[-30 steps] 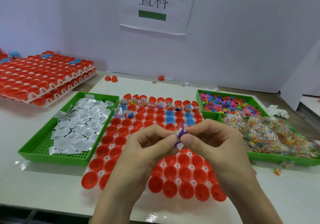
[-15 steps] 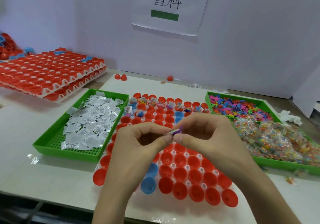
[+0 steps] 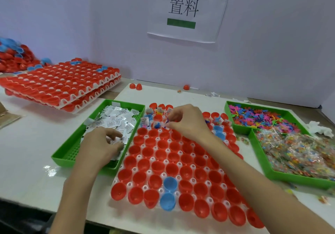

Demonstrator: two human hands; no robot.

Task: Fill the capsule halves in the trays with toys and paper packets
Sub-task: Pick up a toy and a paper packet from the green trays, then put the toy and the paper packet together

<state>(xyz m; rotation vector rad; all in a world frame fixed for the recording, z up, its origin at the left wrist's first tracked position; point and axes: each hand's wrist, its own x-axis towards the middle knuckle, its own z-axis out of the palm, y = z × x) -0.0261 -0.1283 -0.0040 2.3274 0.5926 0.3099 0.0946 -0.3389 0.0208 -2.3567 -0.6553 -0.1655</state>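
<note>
The white capsule tray [image 3: 164, 174] lies in front of me, full of red capsule halves [image 3: 159, 155] and a few blue ones [image 3: 169, 184]. Its far rows hold toys and packets. My right hand [image 3: 188, 123] hovers over those far rows and pinches a small purple toy [image 3: 167, 121] with a white packet at its fingertips. My left hand [image 3: 101, 143] reaches into the green tray [image 3: 59, 158] of white paper packets [image 3: 116, 117], with its curled fingers and thumb pinching a packet.
A green tray [image 3: 228, 109] of loose coloured toys and another [image 3: 268, 172] of bagged toys sit on the right. Stacked trays of red halves [image 3: 59, 81] stand at far left. Loose red halves [image 3: 136, 86] lie near the back wall, crumpled tissue [image 3: 320, 129] at right.
My hands have parted. The left hand went left into the packet tray, and the right hand carried the purple toy forward to the far rows. The view shifted left and down.
</note>
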